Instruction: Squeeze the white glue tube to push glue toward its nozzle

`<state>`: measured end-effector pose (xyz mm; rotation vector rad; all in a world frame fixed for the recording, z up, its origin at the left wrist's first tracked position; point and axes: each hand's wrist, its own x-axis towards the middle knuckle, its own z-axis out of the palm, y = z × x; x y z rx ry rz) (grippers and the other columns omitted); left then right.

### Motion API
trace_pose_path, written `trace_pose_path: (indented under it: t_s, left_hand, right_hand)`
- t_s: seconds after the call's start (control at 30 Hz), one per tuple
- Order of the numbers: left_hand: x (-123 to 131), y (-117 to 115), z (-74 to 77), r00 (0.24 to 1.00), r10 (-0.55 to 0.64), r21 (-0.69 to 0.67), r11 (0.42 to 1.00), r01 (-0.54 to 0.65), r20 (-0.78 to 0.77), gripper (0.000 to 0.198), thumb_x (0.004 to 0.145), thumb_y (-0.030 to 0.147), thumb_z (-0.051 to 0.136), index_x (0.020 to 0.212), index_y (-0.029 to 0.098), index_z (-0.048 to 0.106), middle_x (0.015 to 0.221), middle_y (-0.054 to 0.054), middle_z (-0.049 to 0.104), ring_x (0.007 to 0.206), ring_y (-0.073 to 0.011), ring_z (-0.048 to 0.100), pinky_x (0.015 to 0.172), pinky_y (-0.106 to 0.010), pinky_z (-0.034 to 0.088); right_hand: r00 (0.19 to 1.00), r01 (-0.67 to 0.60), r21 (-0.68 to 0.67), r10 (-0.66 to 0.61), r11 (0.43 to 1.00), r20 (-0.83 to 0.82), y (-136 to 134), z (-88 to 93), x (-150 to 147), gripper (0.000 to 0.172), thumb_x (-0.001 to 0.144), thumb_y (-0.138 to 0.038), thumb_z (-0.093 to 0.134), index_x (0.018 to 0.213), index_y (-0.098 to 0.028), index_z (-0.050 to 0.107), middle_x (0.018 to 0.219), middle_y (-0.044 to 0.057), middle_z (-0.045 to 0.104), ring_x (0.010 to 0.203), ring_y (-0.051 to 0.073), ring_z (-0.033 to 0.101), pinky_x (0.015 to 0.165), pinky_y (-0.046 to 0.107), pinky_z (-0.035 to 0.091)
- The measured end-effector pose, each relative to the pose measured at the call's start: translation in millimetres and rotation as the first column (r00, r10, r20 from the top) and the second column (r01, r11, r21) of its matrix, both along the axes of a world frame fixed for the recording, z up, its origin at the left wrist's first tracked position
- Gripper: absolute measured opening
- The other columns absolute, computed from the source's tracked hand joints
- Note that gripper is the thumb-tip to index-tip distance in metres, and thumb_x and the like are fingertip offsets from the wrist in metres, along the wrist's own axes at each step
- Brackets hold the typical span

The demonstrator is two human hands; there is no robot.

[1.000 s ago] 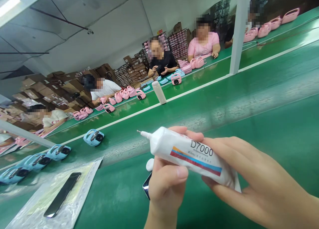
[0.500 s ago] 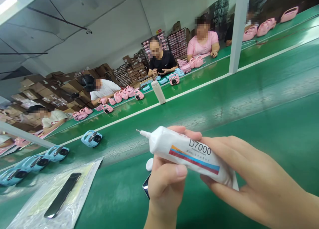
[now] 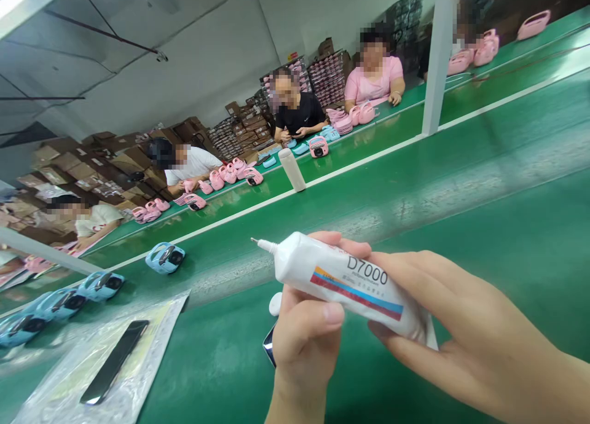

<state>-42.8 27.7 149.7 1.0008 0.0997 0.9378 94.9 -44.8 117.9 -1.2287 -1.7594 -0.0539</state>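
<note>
Gripping a white glue tube (image 3: 350,286) marked D7000, the right hand (image 3: 465,332) pinches its tail end while the left hand (image 3: 306,344) closes around its front, nozzle pointing left above the green table (image 3: 507,227). Farther left, a black phone (image 3: 115,361) lies on plastic; beyond, blue shells (image 3: 165,257).

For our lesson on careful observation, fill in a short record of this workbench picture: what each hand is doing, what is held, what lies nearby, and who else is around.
Left hand: left hand grips the front part of the glue tube, thumb on top
Right hand: right hand holds the tube's back end
Tube: white, marked D7000, thin nozzle bare and pointing left
Under left hand: small flat part, mostly hidden
Left of hands: dark strip on a clear plastic bag
Belt: green belt carrying blue toy cars
Others: people seated across, with pink parts
</note>
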Motion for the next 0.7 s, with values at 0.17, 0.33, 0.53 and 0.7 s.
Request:
trace_pose_path:
  t_s: [0.17,0.33,0.53,0.7]
  left_hand:
    - [-1.6,3.4,-1.9,0.998,-0.051,0.038,0.998,0.050,0.021,0.042,0.071,0.016,0.058,0.112,0.018,0.061,0.106,0.000,0.068,0.104,-0.0169,0.061,0.094,-0.026,0.048]
    - [-0.8,1.8,-1.6,0.999,-0.041,0.017,0.999,0.041,0.017,0.041,0.071,0.015,0.058,0.112,0.018,0.062,0.106,-0.001,0.068,0.103,-0.0170,0.061,0.093,-0.025,0.049]
    - [-1.1,2.6,-2.2,1.000,-0.029,0.008,1.000,0.029,-0.010,0.041,0.070,0.016,0.058,0.110,0.018,0.063,0.105,-0.001,0.068,0.102,-0.0184,0.062,0.090,-0.026,0.051]
    - [-1.2,0.9,-1.0,0.999,-0.010,0.005,1.000,0.011,-0.039,0.040,0.071,0.017,0.060,0.110,0.020,0.063,0.104,-0.001,0.069,0.101,-0.0182,0.061,0.088,-0.026,0.051]
  right_hand:
    - [1.000,0.000,-0.009,0.000,1.000,-0.013,0.6,0.7,-0.5,0.034,0.092,-0.019,0.043,0.126,-0.014,0.046,0.110,0.001,0.052,0.092,0.016,0.049,0.071,0.026,0.043]
    - [1.000,0.007,-0.017,-0.008,1.000,-0.008,1.1,1.2,-0.7,0.035,0.091,-0.019,0.042,0.126,-0.017,0.046,0.105,0.000,0.053,0.087,0.015,0.049,0.066,0.026,0.041]
    - [1.000,0.003,0.004,-0.003,1.000,-0.015,1.8,-0.4,-0.4,0.036,0.092,-0.018,0.043,0.128,-0.014,0.045,0.112,0.000,0.052,0.093,0.014,0.050,0.075,0.024,0.041]
    - [1.000,-0.004,0.006,0.004,1.000,-0.030,0.6,-1.6,-0.7,0.035,0.093,-0.019,0.042,0.128,-0.014,0.044,0.112,-0.001,0.053,0.094,0.014,0.050,0.075,0.024,0.041]
